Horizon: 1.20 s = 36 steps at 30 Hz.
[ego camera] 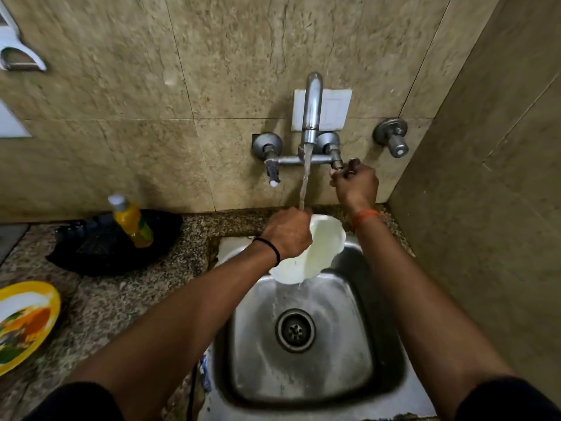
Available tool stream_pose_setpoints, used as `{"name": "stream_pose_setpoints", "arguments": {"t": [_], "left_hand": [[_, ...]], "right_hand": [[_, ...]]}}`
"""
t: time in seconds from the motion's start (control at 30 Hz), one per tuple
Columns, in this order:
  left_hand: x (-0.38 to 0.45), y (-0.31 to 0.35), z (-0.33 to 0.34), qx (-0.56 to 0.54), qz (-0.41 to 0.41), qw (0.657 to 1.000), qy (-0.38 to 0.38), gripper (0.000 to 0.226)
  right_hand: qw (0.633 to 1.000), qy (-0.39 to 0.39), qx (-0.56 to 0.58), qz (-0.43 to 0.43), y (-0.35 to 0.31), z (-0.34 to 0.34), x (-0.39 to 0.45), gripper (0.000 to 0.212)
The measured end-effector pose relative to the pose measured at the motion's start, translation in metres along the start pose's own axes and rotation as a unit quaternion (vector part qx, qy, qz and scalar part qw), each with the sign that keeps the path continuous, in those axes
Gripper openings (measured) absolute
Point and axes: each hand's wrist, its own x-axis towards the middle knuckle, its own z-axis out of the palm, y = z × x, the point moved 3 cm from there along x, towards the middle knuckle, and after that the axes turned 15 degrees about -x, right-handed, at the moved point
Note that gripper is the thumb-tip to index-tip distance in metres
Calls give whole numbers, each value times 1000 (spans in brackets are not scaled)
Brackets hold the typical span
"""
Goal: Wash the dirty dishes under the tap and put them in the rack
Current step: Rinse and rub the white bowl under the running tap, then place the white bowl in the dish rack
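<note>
Two hands in view, no legible writing on any item; the yellow bottle (133, 223) label is blurred. Left hand (288, 232) grip grasps the white bowl (315, 253) by its rim, tilted over the steel sink (379, 360), under the running tap (312, 107). Right hand (355, 183) grip is clenched round the right tap handle (349, 168). Yellow plate (27, 323) lies on the desk (121, 299), well left of the sink.

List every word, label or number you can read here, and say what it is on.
None can be read.
Yellow plastic bottle with a grey cap: its label is too blurred to read.
Yellow-rimmed printed plate: a coloured picture, no legible words.
White plastic bowl in the left hand: no print visible.
</note>
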Motion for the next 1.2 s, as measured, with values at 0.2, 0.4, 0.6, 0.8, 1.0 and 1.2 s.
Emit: {"name": "stream_pose_setpoints", "arguments": {"t": [0.2, 0.4, 0.6, 0.8, 1.0, 1.2], "left_hand": [[-15, -9, -10, -37, 15, 998, 40, 35], [-41, -15, -19, -55, 57, 992, 95, 48], [-80, -25, -23, 22, 149, 983, 104, 58], [-129, -54, -32, 46, 240, 967, 71, 49], [-177, -120, -44, 56, 94, 988, 111, 81], [-233, -186, -79, -37, -87, 974, 203, 99]], "right_hand": [[965, 110, -217, -94, -9, -6, -26, 35], [962, -227, -152, 11, 36, 13, -57, 36], [814, -517, 109, 243, 89, 27, -126, 48], [687, -513, 416, 304, 84, 42, -176, 50], [663, -461, 545, 225, 25, 57, -197, 76], [690, -488, 501, 186, -48, 90, -241, 54]]}}
